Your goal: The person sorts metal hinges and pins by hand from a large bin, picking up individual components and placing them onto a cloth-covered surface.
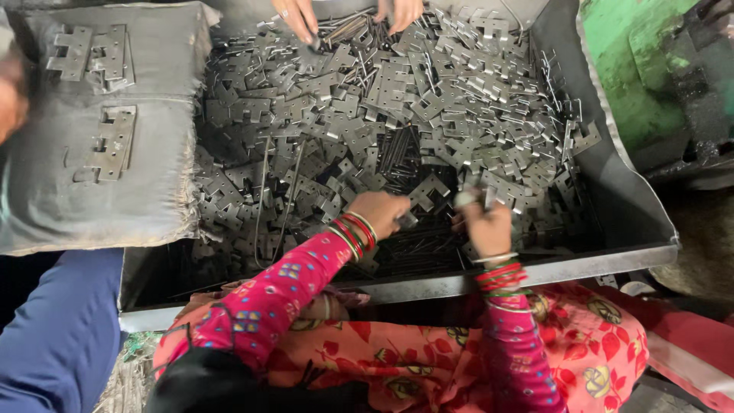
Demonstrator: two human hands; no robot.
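Far left: a grey cloth sack (92, 130) lying flat, with a few assembled metal hinges (107, 141) resting on top, two near its far edge and one nearer the middle. Below it, at the near left, a blue sleeve (53, 336) of another person.

Centre: a big grey metal tray (634, 206) heaped with loose stamped hinge plates (367, 107), notched and punched with holes, piled thickest toward the far side. Among them, bundles of thin dark metal pins (397, 153) and, along the near wall of the tray, more pins lying flat.

Left hand (378, 214), in a pink patterned sleeve with red and green bangles at the wrist, down in the tray near the pins at the near middle; fingers curled together around a small metal piece (407, 221), kind too small to tell.

Just to the right, well within the tray too, right hand (483, 223), bangled likewise, fingers closed on a hinge plate (468, 199) lifted a little above the heap. Both hands close together, not touching.

At the far edge, two hands of another person (302, 19) reaching into the plates.

Far right: green-painted machinery (642, 76) beside the tray.
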